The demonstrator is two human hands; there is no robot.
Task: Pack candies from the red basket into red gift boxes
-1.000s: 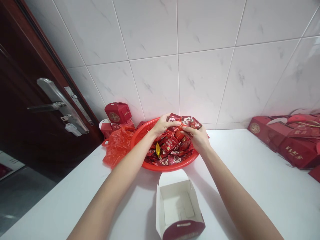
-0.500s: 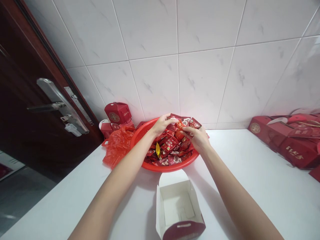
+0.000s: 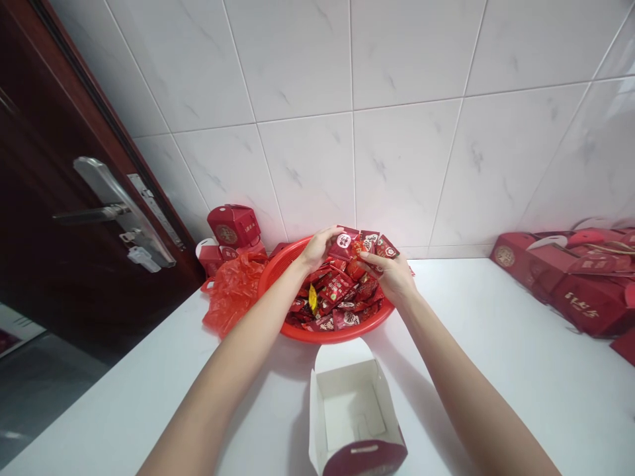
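Observation:
My right hand (image 3: 395, 274) pinches several small red snack packets (image 3: 386, 247), fanned out with printed sides up, thumb on top. At their left edge, my left hand (image 3: 319, 250) has its fingers closed at a red packet with a round white logo (image 3: 343, 243); its fingertips are partly hidden behind that packet. Both hands are over a red plastic basket (image 3: 317, 337) filled with similar packets and one yellow-wrapped piece (image 3: 313, 299). Nearer to me, between my forearms, stands an open carton (image 3: 353, 403), white inside and dark red outside, with nothing in it.
Left of the basket lies a crumpled red plastic bag (image 3: 233, 287), with small red boxes (image 3: 233, 225) behind it. More red boxes (image 3: 580, 284) are piled at the right. A tiled wall (image 3: 417, 165) backs the white table (image 3: 456, 311); a dark door (image 3: 44, 178) is at the left.
My left thumb has drawn back off the packets, and the round white logo now shows. My right hand keeps its hold, nearly still.

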